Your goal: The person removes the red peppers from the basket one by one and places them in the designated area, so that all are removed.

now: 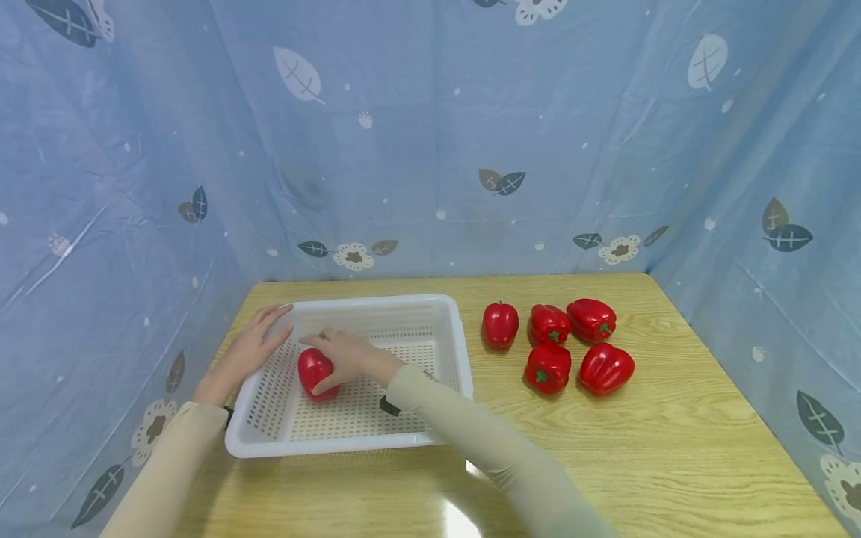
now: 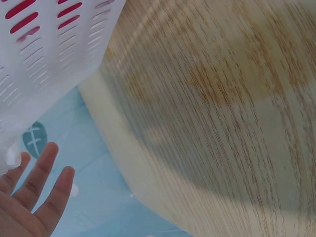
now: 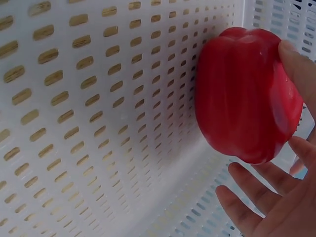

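Observation:
A red bell pepper (image 1: 315, 371) is inside the white perforated basket (image 1: 350, 446), toward its left side. My right hand (image 1: 350, 357) holds this pepper (image 3: 242, 94) between thumb and fingers, some of which are spread below it in the right wrist view. My left hand (image 1: 250, 347) is at the basket's left rim, its thumb over the inner side. In the left wrist view, the fingers (image 2: 37, 177) are spread and nearly straight outside the basket wall (image 2: 44, 64); whether they touch the rim is hard to tell.
Several more red bell peppers lie on the wooden table (image 1: 673, 426) right of the basket: one (image 1: 501, 326) near its rim, the others in a cluster (image 1: 548, 368). A blue patterned curtain (image 1: 417, 149) borders the table at the back and sides.

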